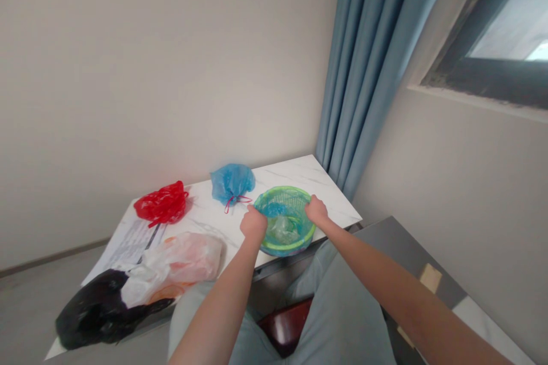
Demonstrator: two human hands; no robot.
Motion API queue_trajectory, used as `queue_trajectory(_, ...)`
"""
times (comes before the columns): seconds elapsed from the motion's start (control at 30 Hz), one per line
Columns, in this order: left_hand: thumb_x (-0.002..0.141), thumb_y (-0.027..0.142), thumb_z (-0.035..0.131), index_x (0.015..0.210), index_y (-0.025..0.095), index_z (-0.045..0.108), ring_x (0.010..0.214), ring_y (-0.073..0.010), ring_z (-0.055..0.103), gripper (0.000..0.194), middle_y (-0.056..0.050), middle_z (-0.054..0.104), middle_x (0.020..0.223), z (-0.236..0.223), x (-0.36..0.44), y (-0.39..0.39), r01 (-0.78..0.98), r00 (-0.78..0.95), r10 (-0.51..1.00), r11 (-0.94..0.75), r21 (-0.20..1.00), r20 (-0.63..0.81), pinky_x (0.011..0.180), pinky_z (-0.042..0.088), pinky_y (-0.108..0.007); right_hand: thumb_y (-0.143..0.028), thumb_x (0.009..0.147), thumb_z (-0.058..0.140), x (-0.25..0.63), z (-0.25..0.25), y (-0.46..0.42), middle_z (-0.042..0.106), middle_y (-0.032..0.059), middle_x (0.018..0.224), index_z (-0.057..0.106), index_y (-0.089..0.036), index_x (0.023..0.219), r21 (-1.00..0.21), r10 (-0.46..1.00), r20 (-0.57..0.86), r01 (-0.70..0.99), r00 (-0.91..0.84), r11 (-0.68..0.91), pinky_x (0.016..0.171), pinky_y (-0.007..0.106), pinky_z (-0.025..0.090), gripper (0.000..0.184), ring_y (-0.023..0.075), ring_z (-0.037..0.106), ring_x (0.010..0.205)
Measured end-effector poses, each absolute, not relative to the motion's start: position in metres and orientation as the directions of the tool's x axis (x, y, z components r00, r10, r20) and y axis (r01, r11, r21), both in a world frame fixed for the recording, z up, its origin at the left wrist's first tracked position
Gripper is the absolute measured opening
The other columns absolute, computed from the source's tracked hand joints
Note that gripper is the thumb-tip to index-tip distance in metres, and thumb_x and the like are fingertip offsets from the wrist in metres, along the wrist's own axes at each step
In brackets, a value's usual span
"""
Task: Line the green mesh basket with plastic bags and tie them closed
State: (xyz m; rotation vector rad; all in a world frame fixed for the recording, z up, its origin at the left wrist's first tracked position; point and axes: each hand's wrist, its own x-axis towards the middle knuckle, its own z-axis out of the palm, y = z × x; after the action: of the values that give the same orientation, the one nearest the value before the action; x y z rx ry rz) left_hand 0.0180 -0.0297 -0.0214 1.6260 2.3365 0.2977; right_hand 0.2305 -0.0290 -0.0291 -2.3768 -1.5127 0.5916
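Two hands grip a green basket [295, 198] at the near edge of the white worktop [291, 169].
The left hand [254, 223] has its fingers closed on the rim's left side, the right hand [316, 210] on its right; crumpled clear plastic [283, 229] lies inside. A tied blue bag [233, 181] sits just behind and left of the basket; a red bag [162, 205], a whitish bag [197, 256] and a black bag [96, 311] lie farther left.
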Motion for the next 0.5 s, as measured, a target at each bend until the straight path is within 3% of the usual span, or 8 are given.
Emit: queue_trajectory(0.5, 0.088, 0.019, 0.040, 0.122, 0.011, 0.050, 0.097, -0.0346, 0.069, 0.036, -0.024, 0.069, 0.106, -0.0245, 0.0146, -0.0285, 0.860, -0.325, 0.935, 0.353, 0.367, -0.139, 0.075, 0.051, -0.041, -0.025, 0.092, 0.045, 0.2318, -0.0329, -0.0275, 0.068, 0.0188, 0.111, 0.055, -0.014, 0.116, -0.420, 0.911, -0.189, 0.809, 0.366, -0.412, 0.080, 0.035, 0.048, 0.029, 0.0299, 0.067, 0.103)
